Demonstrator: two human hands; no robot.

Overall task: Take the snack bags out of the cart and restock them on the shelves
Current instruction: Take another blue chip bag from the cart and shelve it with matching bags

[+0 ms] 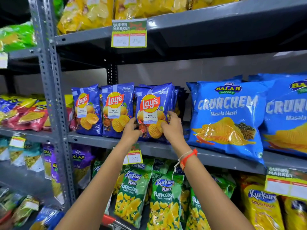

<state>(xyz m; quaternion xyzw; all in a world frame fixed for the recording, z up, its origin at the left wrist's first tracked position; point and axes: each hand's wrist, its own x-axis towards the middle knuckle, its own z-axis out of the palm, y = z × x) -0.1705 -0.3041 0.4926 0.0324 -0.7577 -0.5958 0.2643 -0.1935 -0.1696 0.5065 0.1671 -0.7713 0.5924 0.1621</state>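
Left to right on mid shelf [106, 141]: two blue Lay's bags [102, 110] standing upright, then a third Lay's bag [153, 107] at front of a stack, w/ both my hands on it. Left hand [132, 130] grip closed on its lower left edge; right hand [172, 128] grip wrapped round its lower right side, fingers curled behind. Bag sits upright on shelf. Just right, w/ a gap: big Crunchem bags [227, 117]. Kurkure bags [164, 196] on shelf below. Red band [188, 157] on right wrist.
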